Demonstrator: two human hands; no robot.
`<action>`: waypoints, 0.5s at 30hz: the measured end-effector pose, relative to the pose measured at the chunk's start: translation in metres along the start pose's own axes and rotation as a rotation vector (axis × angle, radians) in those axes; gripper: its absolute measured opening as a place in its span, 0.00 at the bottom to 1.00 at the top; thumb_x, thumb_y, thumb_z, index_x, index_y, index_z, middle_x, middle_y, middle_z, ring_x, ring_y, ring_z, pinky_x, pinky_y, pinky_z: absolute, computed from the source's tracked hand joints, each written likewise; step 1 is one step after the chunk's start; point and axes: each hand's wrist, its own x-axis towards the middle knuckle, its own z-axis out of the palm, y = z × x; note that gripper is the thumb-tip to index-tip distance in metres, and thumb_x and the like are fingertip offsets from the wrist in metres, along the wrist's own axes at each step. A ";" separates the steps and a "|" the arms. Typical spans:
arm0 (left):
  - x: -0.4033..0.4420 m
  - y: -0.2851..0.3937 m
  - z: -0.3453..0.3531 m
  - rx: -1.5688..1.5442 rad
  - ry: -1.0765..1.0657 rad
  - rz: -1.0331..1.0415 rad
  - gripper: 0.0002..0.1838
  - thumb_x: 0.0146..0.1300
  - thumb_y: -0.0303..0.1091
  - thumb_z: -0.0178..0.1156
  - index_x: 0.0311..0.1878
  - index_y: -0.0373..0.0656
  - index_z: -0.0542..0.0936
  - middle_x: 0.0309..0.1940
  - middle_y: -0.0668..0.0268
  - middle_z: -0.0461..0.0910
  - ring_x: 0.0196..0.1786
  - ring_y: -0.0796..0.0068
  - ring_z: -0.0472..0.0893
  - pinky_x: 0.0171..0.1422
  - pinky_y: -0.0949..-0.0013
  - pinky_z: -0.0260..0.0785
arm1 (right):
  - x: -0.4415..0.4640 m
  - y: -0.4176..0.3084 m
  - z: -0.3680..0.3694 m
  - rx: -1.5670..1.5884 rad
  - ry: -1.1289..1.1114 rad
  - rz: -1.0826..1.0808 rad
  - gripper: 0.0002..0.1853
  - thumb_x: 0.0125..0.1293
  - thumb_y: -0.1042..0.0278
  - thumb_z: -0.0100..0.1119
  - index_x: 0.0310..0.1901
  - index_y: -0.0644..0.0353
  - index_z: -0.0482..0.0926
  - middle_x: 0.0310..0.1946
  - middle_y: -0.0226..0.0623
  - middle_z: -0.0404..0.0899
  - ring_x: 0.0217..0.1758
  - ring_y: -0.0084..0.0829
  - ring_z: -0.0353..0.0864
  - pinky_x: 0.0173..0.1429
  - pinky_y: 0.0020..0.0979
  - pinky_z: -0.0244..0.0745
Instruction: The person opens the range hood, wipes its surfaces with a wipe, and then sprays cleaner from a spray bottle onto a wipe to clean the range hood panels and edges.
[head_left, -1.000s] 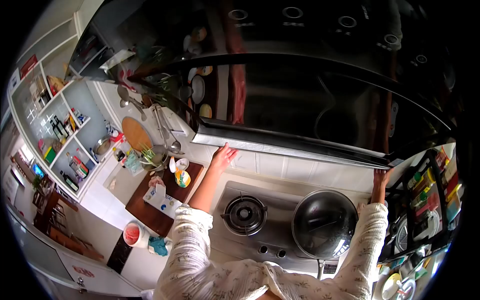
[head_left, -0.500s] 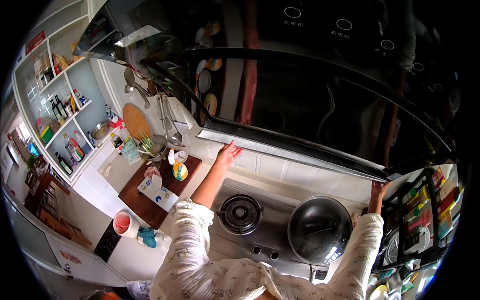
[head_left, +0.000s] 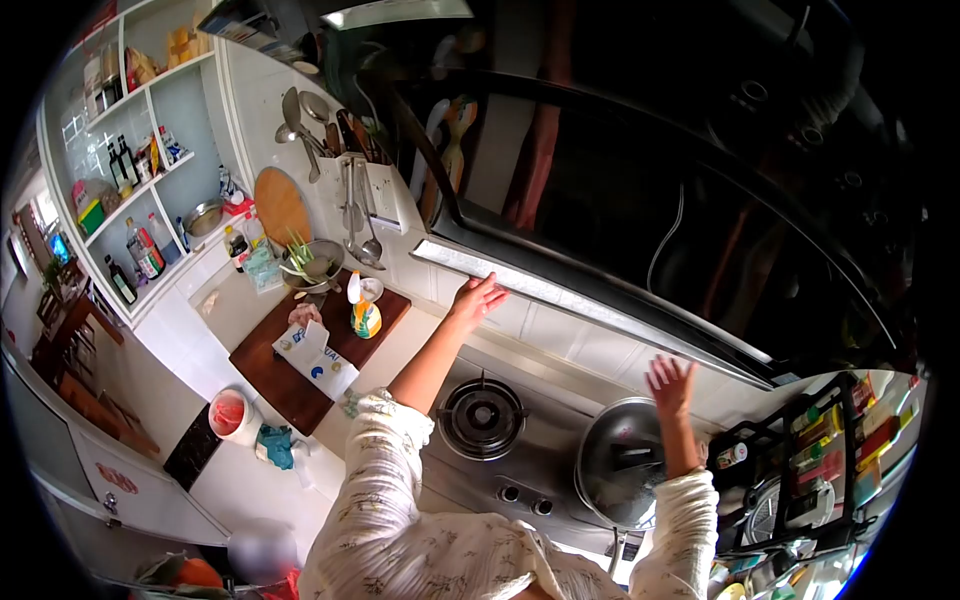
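Left hand (head_left: 480, 297): fingers are extended and parted, with the tips at the lower edge of the silver strip (head_left: 575, 307); whether it is touched cannot be told.
Right hand (head_left: 672, 386): fingers are spread wide, nothing is gripped; it is raised over the covered wok (head_left: 607, 470), apart from the strip.
Silver strip: it is fixed along the lower edge of the black range hood (head_left: 600, 170).
Covered wok: it is placed on the right of the steel stove (head_left: 450, 480), beside the bare gas burner (head_left: 483, 415); its contents cannot be made out under the dark lid.
White bucket (head_left: 243, 430): something red is held inside.
Metal bowl (head_left: 328, 268): green stalks (head_left: 297, 255) are contained, leaning over the rim.
Brown board (head_left: 285, 395): a spray bottle (head_left: 366, 320) and a printed white carton (head_left: 315, 362) are carried on it.
Wall shelf (head_left: 190, 110): bottles (head_left: 122, 163) are kept in its compartments.
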 end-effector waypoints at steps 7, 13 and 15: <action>-0.007 0.014 0.013 0.155 -0.012 -0.090 0.18 0.56 0.39 0.68 0.39 0.44 0.68 0.48 0.51 0.74 0.53 0.55 0.76 0.60 0.53 0.70 | -0.004 0.113 0.162 -0.125 -0.185 0.221 0.42 0.64 0.36 0.49 0.66 0.62 0.53 0.60 0.42 0.68 0.64 0.40 0.67 0.66 0.47 0.62; -0.002 0.013 0.003 0.317 -0.009 -0.146 0.24 0.52 0.53 0.69 0.40 0.51 0.69 0.42 0.67 0.75 0.50 0.68 0.74 0.57 0.59 0.60 | 0.025 0.171 0.232 -0.007 -0.128 0.213 0.38 0.60 0.35 0.54 0.59 0.61 0.60 0.60 0.43 0.67 0.65 0.40 0.66 0.67 0.48 0.61; 0.003 0.013 0.001 0.303 0.021 -0.152 0.22 0.52 0.51 0.70 0.39 0.52 0.69 0.42 0.68 0.76 0.50 0.71 0.75 0.55 0.60 0.62 | 0.039 0.178 0.244 0.071 -0.169 0.162 0.34 0.59 0.35 0.55 0.52 0.59 0.65 0.58 0.42 0.68 0.65 0.40 0.65 0.66 0.48 0.62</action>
